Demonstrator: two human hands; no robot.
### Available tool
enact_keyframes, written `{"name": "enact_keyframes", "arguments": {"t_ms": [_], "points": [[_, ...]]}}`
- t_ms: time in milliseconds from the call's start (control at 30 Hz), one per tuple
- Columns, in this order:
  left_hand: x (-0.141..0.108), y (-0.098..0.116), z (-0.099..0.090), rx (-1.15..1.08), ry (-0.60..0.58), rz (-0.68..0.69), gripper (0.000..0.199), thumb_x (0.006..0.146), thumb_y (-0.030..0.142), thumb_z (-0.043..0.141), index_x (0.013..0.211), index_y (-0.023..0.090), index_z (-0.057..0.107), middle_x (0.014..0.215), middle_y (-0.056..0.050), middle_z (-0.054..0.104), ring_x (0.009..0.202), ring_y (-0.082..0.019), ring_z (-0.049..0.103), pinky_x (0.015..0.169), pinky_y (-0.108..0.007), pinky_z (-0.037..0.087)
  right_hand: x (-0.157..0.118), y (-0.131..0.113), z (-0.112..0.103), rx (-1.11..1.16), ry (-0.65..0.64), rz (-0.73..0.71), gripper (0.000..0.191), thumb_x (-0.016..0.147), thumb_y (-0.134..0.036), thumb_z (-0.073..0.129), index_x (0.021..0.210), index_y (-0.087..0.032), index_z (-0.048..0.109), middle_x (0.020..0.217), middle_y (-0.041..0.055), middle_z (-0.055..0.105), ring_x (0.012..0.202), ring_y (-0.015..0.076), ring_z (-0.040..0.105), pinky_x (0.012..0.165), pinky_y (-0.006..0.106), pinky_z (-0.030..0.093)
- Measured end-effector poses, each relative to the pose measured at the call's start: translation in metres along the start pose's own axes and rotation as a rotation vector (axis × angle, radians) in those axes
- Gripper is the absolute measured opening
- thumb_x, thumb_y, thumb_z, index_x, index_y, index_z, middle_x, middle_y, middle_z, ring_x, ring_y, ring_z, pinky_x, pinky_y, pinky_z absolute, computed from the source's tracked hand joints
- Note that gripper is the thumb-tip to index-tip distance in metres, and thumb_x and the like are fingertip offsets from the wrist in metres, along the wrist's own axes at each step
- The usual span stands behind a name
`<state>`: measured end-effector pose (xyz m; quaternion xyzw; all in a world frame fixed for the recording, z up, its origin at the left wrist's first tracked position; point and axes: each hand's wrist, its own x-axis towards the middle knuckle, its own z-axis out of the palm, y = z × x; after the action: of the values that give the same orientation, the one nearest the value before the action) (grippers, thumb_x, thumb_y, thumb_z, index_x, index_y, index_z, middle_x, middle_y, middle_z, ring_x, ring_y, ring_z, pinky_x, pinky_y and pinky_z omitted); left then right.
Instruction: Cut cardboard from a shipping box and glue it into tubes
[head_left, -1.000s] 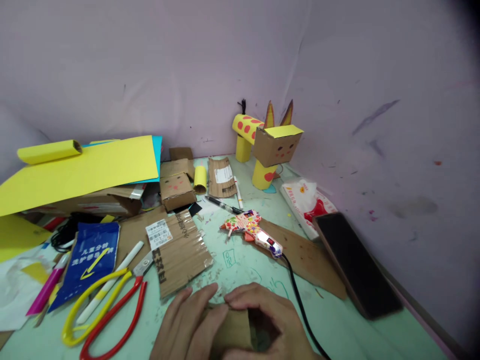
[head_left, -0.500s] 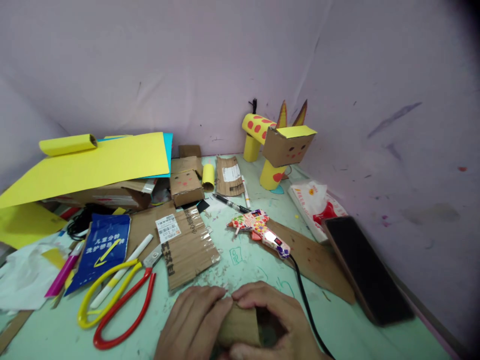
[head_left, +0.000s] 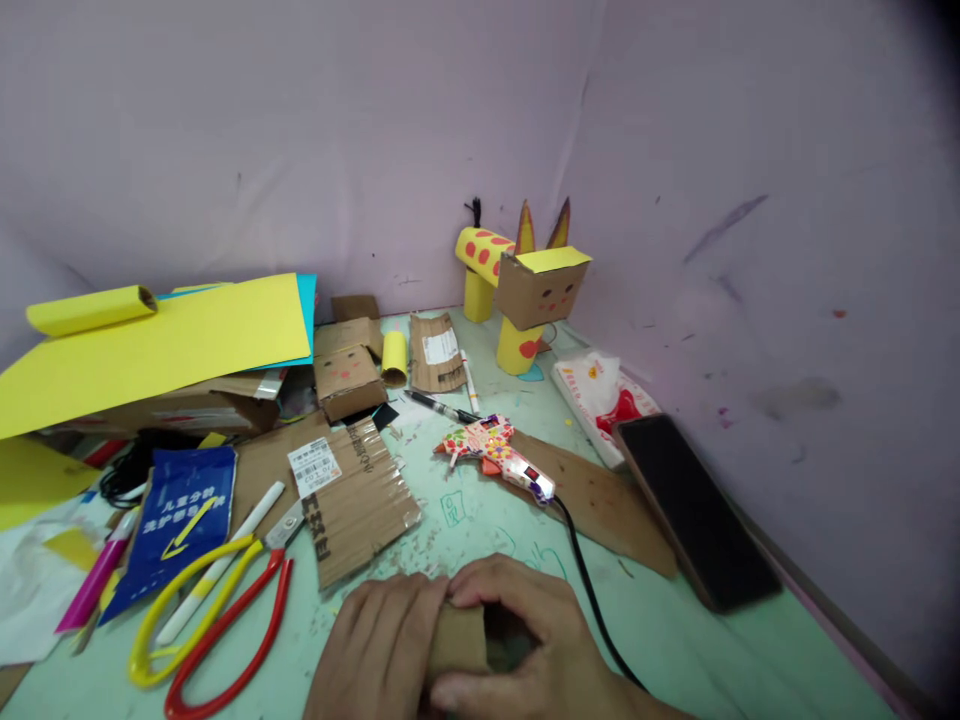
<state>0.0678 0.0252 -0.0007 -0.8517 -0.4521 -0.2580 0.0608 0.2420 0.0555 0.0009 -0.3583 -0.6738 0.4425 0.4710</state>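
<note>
At the bottom centre of the frame, the left hand (head_left: 379, 645) and the right hand (head_left: 536, 640) hold a small brown cardboard piece (head_left: 459, 640) between them, the grip of each closed on it; at the lower left of the frame, red-and-yellow-handled scissors (head_left: 277, 563) lie on the green counter (head_left: 720, 660); near the centre, a flowered glue gun (head_left: 502, 458) rests partly over a long cardboard strip (head_left: 607, 510); a dark phone (head_left: 697, 510) lies right of it; a spotted yellow animal figure (head_left: 544, 290) stands at upper right of centre.
</note>
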Motion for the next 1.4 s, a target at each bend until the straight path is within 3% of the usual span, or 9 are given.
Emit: {"name": "enact_keyframes", "arguments": {"t_ms": [133,300,433,567,667,833,1000,1167,1400], "points": [[0.005,-0.006,0.000,0.098,0.030,0.089,0.031,0.091,0.025,0.033,0.111,0.009,0.052,0.090,-0.010,0.070,0.083,-0.021,0.065,0.073,-0.031,0.050,-0.003,0.000,0.002,0.017,-0.028,0.101,0.042,0.058,-0.039,0.082,0.093,-0.022,0.065,0.085,0.0050,0.073,0.076,0.0208,0.068,0.069,0.028,0.055],[0.006,-0.010,-0.004,0.171,0.079,0.130,0.028,0.088,0.020,0.036,0.105,0.006,0.053,0.087,-0.012,0.068,0.080,-0.021,0.064,0.070,-0.032,0.049,-0.002,-0.002,-0.005,0.091,-0.055,0.378,0.112,0.045,-0.054,0.085,0.141,-0.022,0.036,0.125,0.0160,0.060,0.101,0.0314,0.064,0.087,0.045,0.051],[0.002,-0.007,-0.007,0.130,0.013,0.042,0.039,0.077,0.009,0.041,0.115,0.005,0.049,0.098,-0.014,0.065,0.090,-0.025,0.060,0.078,-0.037,0.047,0.013,-0.009,-0.037,-0.094,0.046,0.290,0.069,0.076,-0.048,0.066,0.135,-0.021,0.044,0.132,0.0154,0.054,0.106,0.0282,0.061,0.091,0.047,0.049],[0.000,-0.005,-0.008,0.140,0.023,-0.015,0.046,0.073,0.007,0.042,0.118,0.004,0.048,0.102,-0.015,0.063,0.092,-0.027,0.057,0.079,-0.040,0.046,0.037,-0.014,-0.070,-0.628,0.049,0.162,0.039,0.082,-0.030,0.061,0.120,-0.021,0.058,0.124,0.0111,0.061,0.112,0.0287,0.057,0.095,0.047,0.044],[0.000,-0.006,-0.010,0.148,0.026,0.019,0.049,0.071,0.006,0.046,0.120,0.003,0.049,0.104,-0.016,0.062,0.094,-0.027,0.056,0.079,-0.039,0.046,0.056,-0.012,-0.073,-0.933,-0.071,0.262,0.033,0.081,-0.028,0.060,0.112,-0.017,0.063,0.104,0.0120,0.068,0.098,0.0294,0.061,0.080,0.041,0.047],[0.002,-0.007,-0.013,0.110,0.014,-0.028,0.049,0.070,0.007,0.048,0.119,0.000,0.049,0.103,-0.018,0.061,0.093,-0.028,0.054,0.077,-0.042,0.047,0.077,0.001,-0.061,-1.021,-0.077,0.413,0.028,0.075,-0.025,0.061,0.101,-0.015,0.065,0.087,0.0142,0.069,0.082,0.0311,0.062,0.063,0.034,0.040],[-0.002,-0.007,-0.012,0.085,0.009,-0.097,0.049,0.071,0.005,0.048,0.121,0.001,0.048,0.106,-0.018,0.060,0.096,-0.028,0.052,0.081,-0.043,0.045,0.080,0.011,-0.064,-0.872,-0.114,0.502,0.023,0.065,-0.027,0.066,0.086,-0.018,0.066,0.068,0.0070,0.066,0.066,0.0250,0.059,0.053,0.028,0.033],[-0.006,-0.007,-0.009,0.042,0.056,-0.164,0.050,0.071,0.003,0.044,0.121,0.006,0.048,0.107,-0.014,0.060,0.098,-0.027,0.052,0.085,-0.044,0.040,0.080,0.006,-0.062,-0.577,-0.125,0.525,0.015,0.076,-0.031,0.053,0.083,-0.020,0.060,0.056,-0.0025,0.056,0.043,0.0132,0.048,0.042,0.024,0.034],[-0.007,-0.009,-0.004,-0.004,0.085,-0.202,0.051,0.072,0.001,0.042,0.123,0.008,0.048,0.108,-0.014,0.061,0.099,-0.027,0.052,0.086,-0.044,0.038,0.035,0.000,-0.060,0.120,0.147,0.462,0.040,0.065,-0.049,0.071,0.089,-0.021,0.054,0.052,-0.0051,0.053,0.042,0.0103,0.043,0.038,0.020,0.035]]}}
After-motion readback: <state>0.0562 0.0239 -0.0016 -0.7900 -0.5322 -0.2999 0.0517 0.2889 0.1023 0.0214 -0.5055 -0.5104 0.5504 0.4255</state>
